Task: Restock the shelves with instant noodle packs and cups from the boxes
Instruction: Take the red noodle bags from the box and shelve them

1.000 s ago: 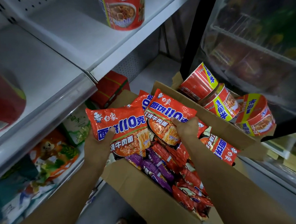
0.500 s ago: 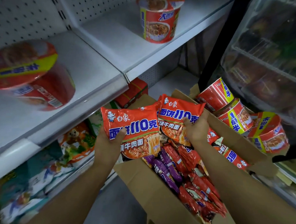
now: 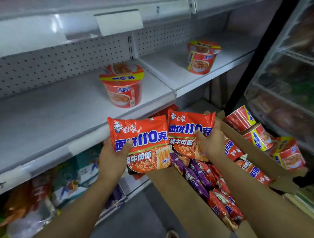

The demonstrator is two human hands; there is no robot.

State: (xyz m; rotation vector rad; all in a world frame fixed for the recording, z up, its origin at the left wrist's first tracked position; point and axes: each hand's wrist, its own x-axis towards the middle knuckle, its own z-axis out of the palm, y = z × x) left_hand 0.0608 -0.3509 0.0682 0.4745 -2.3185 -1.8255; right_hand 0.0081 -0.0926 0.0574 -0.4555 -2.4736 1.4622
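Note:
My left hand [image 3: 112, 156] grips an orange-red instant noodle pack [image 3: 141, 142] by its lower left side, thumb across the front. My right hand [image 3: 211, 143] grips a second, matching pack [image 3: 188, 128] by its right side. Both packs are held upright side by side, just in front of the white middle shelf [image 3: 54, 119]. Below them an open cardboard box [image 3: 174, 189] holds several red and purple noodle packs [image 3: 204, 176]. A second box [image 3: 249, 147] to the right holds red noodle cups [image 3: 256, 136]. Two red cups [image 3: 123, 88] [image 3: 202, 57] stand on the shelf.
A lower shelf [image 3: 69, 175] at the left holds mixed snack bags. A glass-door cooler [image 3: 290, 78] with a black frame stands at the right. An upper shelf edge with a blank price tag holder [image 3: 119, 22] runs along the top. Grey floor lies between shelving and box.
Both hands have lifted the two packs up out of the box to the level of the middle shelf's front edge. The view has tilted upward, showing more of the shelf.

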